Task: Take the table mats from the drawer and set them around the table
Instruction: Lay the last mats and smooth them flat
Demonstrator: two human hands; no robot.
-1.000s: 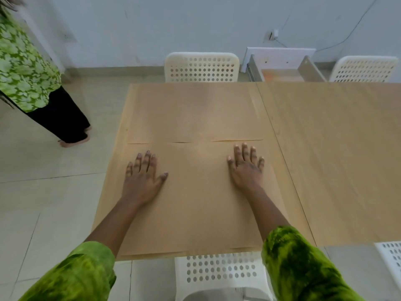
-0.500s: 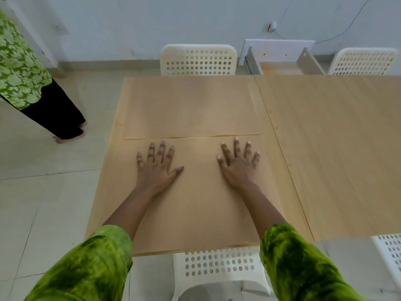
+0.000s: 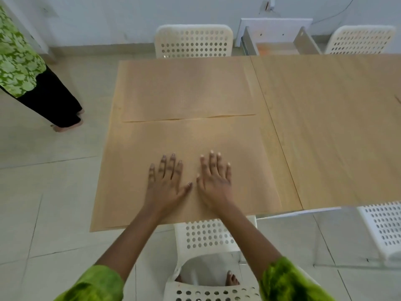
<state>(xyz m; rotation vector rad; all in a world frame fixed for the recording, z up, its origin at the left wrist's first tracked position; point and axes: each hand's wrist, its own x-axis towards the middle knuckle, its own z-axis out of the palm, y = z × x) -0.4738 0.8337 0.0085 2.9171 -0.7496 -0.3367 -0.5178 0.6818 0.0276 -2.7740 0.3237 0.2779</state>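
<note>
Two tan table mats lie on the left end of the wooden table [image 3: 325, 127]. The near mat [image 3: 238, 148] covers the table's front half, and the far mat [image 3: 186, 90] lies behind it, their edges meeting. My left hand [image 3: 167, 183] and my right hand [image 3: 213, 179] rest flat on the near mat, side by side, fingers spread, thumbs almost touching. Neither hand holds anything. An open drawer [image 3: 277, 43] juts out beyond the table's far edge.
White perforated chairs stand at the far side [image 3: 193, 41], far right [image 3: 360, 43], near side under my arms [image 3: 206, 235] and near right [image 3: 384, 229]. Another person in a green top and black trousers [image 3: 32, 79] stands on the tiled floor at left.
Both hands slid toward each other and back toward me across the near mat. The camera pulled back, so more of the near chair and floor shows.
</note>
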